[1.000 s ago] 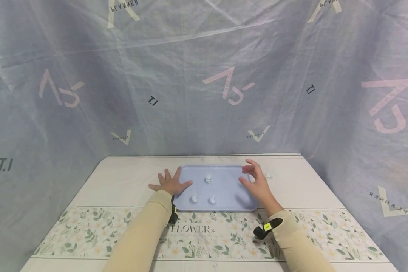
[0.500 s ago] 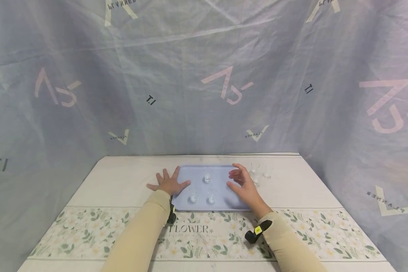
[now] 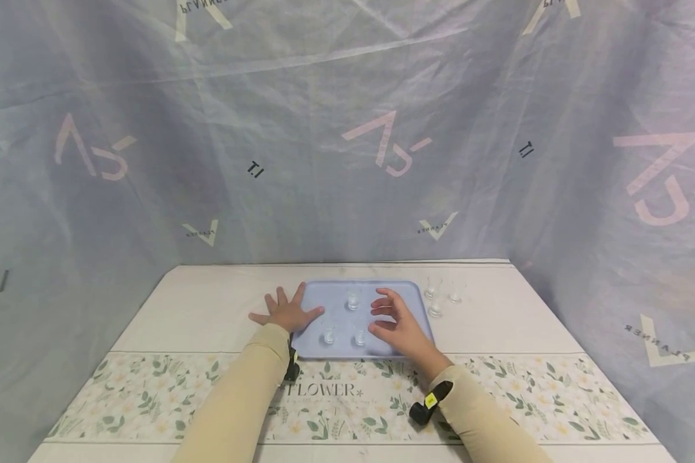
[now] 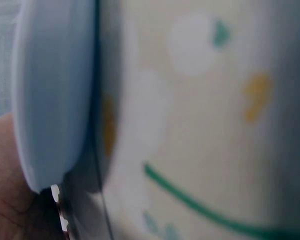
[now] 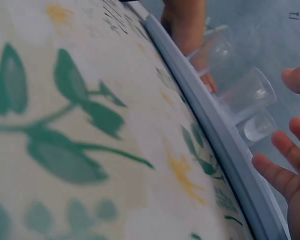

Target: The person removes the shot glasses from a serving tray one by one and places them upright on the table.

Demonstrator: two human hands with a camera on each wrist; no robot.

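A light blue tray point(image 3: 336, 352) bears three small clear glasses: one toward the back point(image 3: 353, 301), a front left glass point(image 3: 329, 337) and a front right glass point(image 3: 360, 337). My left hand point(image 3: 288, 314) lies over the tray's left edge with fingers spread; its grip side is largely hidden in the left wrist view. Above the tray's right half is my right hand point(image 3: 401, 328), fingers loosely bent and parted, holding nothing. Its thumb and fingertips are nearest the front right glass. In the right wrist view a glass point(image 5: 251, 97) stands just beyond the parted fingers.
Three more clear glasses stand on the table right of the tray: a rear left one point(image 3: 430, 290), a front one point(image 3: 435, 310) and a right one point(image 3: 455, 296). A flowered band point(image 3: 208, 399) crosses the white table. Grey sheeting point(image 3: 318, 193) surrounds the table's back and sides.
My right hand has moved left and toward me, from the tray's right edge to over its right half. The glasses right of the tray have come into view. My left hand stays put.
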